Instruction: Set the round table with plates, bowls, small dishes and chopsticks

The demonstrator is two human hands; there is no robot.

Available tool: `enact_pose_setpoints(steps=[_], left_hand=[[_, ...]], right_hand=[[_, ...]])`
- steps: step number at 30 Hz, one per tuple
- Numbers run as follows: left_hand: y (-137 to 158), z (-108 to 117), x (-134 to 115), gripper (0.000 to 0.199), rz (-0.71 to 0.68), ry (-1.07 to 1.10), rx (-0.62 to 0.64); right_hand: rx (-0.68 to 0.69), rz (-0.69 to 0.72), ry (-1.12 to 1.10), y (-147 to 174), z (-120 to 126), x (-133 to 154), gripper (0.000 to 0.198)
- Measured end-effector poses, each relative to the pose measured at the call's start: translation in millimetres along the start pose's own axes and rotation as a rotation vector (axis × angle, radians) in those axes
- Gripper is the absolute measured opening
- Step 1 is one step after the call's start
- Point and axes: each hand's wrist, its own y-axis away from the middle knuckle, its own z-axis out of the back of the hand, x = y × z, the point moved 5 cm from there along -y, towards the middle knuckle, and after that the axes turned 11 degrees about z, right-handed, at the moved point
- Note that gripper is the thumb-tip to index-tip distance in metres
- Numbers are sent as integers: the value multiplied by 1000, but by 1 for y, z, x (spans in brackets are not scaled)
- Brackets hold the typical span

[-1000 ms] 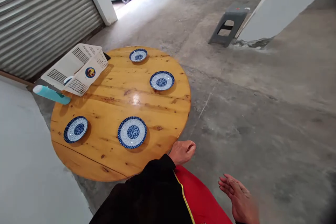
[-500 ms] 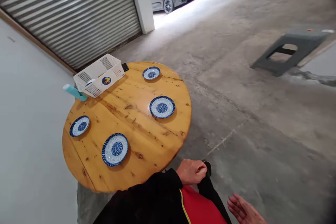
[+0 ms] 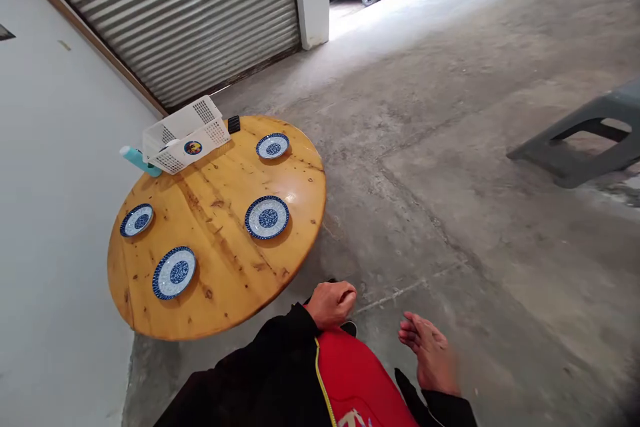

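Observation:
My left hand [image 3: 331,303] is curled into a loose fist in front of my red-and-black clothing, beside the near edge of a round wooden table [image 3: 225,300]. Nothing shows in its fingers. To the right, my right hand [image 3: 427,350] hangs over the floor with its fingers stretched out and nothing in it. Several blue-and-white patterned plates lie spaced around the tabletop. Closest to my left hand is the right front plate [image 3: 267,217]; others are the left front plate [image 3: 174,273], the left plate [image 3: 137,220] and the far plate [image 3: 273,146].
At the table's far side stands a white plastic basket [image 3: 170,159] with something white partly hidden inside. Beside it are a turquoise bottle [image 3: 141,161] and a small black object [image 3: 233,124]. A grey stool [image 3: 595,137] stands on the concrete floor at right; a car is parked outside.
The view has turned right and my body has shifted, so the table and plates sit further left. My right hand has come up and in, more fully into view. The left stays curled.

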Motion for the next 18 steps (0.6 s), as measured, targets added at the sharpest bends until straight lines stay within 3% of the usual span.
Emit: enact_pose_setpoints(steps=[4, 8, 13, 18], left_hand=[[-56, -3, -20, 21, 26, 33, -35], [-138, -2, -57, 19, -50, -28, -35], [-243, 34, -104, 18, -94, -19, -45], [-322, 68, -126, 19, -29, 68, -51]], right_hand=[[121, -50, 28, -43, -28, 10, 51], [119, -53, 90, -114, -27, 33, 54], [33, -14, 122, -216, -23, 88, 50], [66, 38, 115, -289, -49, 138, 46]])
